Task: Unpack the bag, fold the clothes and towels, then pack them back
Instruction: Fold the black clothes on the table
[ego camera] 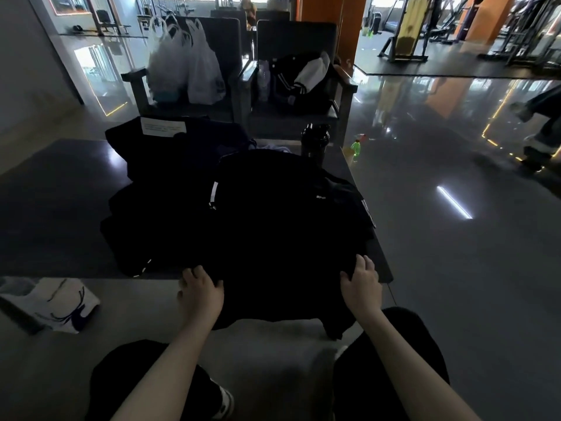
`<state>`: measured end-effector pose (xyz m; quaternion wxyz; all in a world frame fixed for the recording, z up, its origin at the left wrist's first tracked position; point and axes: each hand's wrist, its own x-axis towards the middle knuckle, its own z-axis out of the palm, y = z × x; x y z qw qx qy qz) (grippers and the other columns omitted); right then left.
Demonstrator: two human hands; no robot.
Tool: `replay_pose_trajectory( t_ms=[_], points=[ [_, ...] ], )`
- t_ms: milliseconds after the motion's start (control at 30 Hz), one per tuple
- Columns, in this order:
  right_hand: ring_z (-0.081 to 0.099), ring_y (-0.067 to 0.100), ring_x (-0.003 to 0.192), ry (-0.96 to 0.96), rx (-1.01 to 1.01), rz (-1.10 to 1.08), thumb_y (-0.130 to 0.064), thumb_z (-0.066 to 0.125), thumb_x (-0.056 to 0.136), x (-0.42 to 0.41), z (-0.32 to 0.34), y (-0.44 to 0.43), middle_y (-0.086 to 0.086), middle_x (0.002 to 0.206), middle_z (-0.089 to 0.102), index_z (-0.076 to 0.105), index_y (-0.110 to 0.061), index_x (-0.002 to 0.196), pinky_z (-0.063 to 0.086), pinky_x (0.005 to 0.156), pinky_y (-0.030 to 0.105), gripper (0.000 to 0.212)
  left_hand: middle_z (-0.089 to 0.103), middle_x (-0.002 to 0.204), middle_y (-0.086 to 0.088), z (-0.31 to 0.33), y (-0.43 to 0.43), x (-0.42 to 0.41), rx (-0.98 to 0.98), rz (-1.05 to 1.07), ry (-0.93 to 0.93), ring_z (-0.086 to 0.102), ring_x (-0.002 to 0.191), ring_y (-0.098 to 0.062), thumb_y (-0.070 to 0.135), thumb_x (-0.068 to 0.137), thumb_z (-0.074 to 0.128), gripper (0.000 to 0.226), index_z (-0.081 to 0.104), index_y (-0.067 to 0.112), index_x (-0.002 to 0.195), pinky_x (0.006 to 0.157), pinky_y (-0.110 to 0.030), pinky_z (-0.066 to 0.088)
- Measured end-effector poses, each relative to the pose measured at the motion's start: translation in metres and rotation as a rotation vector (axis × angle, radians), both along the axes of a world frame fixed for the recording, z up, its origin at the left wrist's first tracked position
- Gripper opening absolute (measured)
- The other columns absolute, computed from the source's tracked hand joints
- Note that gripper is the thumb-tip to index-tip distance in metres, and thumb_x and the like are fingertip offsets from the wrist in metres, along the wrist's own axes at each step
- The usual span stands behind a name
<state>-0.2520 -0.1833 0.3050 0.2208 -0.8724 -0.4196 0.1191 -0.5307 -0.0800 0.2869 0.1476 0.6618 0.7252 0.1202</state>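
Clamping my left grip (202,287) and right grip (362,281) on the black garment (273,238). It's spread over the dark surface (60,192), gym machines (406,41) beyond.

A glossy dark grey floor (455,284) runs through a dim gym and mirrors a bright strip of light (454,202). A dark tabletop (54,208) stands in the foreground, with two dark armchairs (218,38) side by side just behind it. An orange pillar (321,10) rises beyond the chairs. Weight machines (406,41) stand on black matting at the far right, with bright daylight behind them. A pale wall (18,71) closes the left side.
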Motion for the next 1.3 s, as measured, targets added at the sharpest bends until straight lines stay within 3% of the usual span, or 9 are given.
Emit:
replay_pose_trajectory(
  t_ms=[400, 533, 667, 767, 867, 933, 1033, 1133, 1300],
  points=[
    [0.037, 0.033, 0.126, -0.061, -0.072, -0.218, -0.037, 0.050, 0.095, 0.016, -0.004, -0.007, 0.016, 0.134, 0.043, 0.044, -0.005, 0.131, 0.035, 0.098, 0.044, 0.049, 0.044, 0.139, -0.020, -0.017, 0.012, -0.001, -0.257, 0.358, -0.717, 0.050, 0.120, -0.036, 0.032, 0.088, 0.066, 0.075, 0.028, 0.000, 0.144, 0.099, -0.042, 0.045],
    [0.040, 0.032, 0.120, -0.010, -0.055, -0.235, -0.033, 0.051, 0.094, 0.020, -0.005, -0.002, 0.016, 0.126, 0.049, 0.053, -0.007, 0.122, 0.036, 0.095, 0.042, 0.038, 0.060, 0.121, -0.019, -0.019, 0.016, -0.006, -0.310, 0.280, -0.675, 0.060, 0.102, -0.031, 0.032, 0.093, 0.059, 0.049, 0.052, 0.001, 0.130, 0.081, -0.032, 0.048],
    [0.047, 0.032, 0.111, -0.014, 0.022, -0.226, -0.025, 0.049, 0.095, 0.016, -0.009, -0.002, 0.015, 0.116, 0.054, 0.057, -0.005, 0.112, 0.038, 0.089, 0.041, 0.027, 0.064, 0.110, -0.015, -0.021, 0.009, -0.008, -0.308, 0.231, -0.682, 0.058, 0.085, -0.024, 0.032, 0.095, 0.056, 0.041, 0.058, 0.003, 0.124, 0.064, -0.028, 0.043],
    [0.060, 0.034, 0.085, 0.017, 0.199, -0.232, -0.020, 0.048, 0.097, 0.012, -0.009, -0.006, 0.014, 0.091, 0.064, 0.053, -0.004, 0.104, 0.042, 0.072, 0.038, 0.018, 0.061, 0.119, -0.015, -0.014, 0.005, -0.010, -0.237, 0.193, -0.653, 0.059, 0.099, -0.029, 0.036, 0.096, 0.052, 0.047, 0.053, 0.004, 0.131, 0.074, -0.030, 0.044],
    [0.056, 0.029, 0.061, 0.107, 0.312, -0.201, -0.018, 0.044, 0.098, 0.014, 0.000, -0.006, 0.004, 0.065, 0.056, 0.045, -0.008, 0.096, 0.039, 0.054, 0.031, 0.010, 0.048, 0.140, -0.016, 0.003, 0.007, -0.012, -0.159, 0.146, -0.653, 0.049, 0.123, -0.033, 0.040, 0.098, 0.048, 0.058, 0.039, 0.006, 0.143, 0.098, -0.039, 0.043],
    [0.052, 0.021, 0.053, 0.123, 0.399, -0.170, -0.017, 0.046, 0.097, 0.019, 0.013, 0.002, -0.001, 0.060, 0.050, 0.043, -0.012, 0.090, 0.030, 0.046, 0.025, 0.009, 0.050, 0.137, -0.013, 0.020, 0.015, -0.012, -0.097, 0.100, -0.703, 0.050, 0.121, -0.029, 0.041, 0.098, 0.046, 0.059, 0.035, 0.005, 0.145, 0.101, -0.040, 0.043],
    [0.044, 0.005, 0.051, 0.117, 0.490, -0.142, -0.016, 0.048, 0.097, 0.032, 0.039, 0.025, -0.008, 0.060, 0.046, 0.045, -0.014, 0.089, 0.025, 0.043, 0.022, 0.009, 0.058, 0.111, -0.003, 0.054, 0.034, -0.009, 0.006, 0.075, -0.736, 0.056, 0.099, -0.018, 0.033, 0.100, 0.045, 0.049, 0.044, 0.000, 0.136, 0.081, -0.025, 0.042],
    [0.040, -0.002, 0.053, 0.122, 0.553, -0.133, -0.018, 0.049, 0.096, 0.050, 0.063, 0.054, -0.012, 0.063, 0.045, 0.045, -0.016, 0.087, 0.025, 0.041, 0.013, 0.010, 0.055, 0.088, -0.008, 0.082, 0.065, -0.006, 0.033, 0.080, -0.778, 0.053, 0.074, -0.019, 0.028, 0.101, 0.043, 0.029, 0.058, 0.004, 0.100, 0.062, -0.027, 0.040],
    [0.047, 0.003, 0.060, 0.192, 0.526, -0.124, -0.017, 0.050, 0.096, 0.073, 0.075, 0.096, -0.003, 0.080, 0.058, 0.055, -0.009, 0.102, 0.032, 0.047, 0.010, 0.011, 0.059, 0.109, -0.017, 0.094, 0.103, 0.011, 0.056, 0.147, -0.712, 0.058, 0.098, -0.032, 0.019, 0.101, 0.042, 0.031, 0.052, 0.001, 0.124, 0.077, -0.034, 0.044]
  ],
)
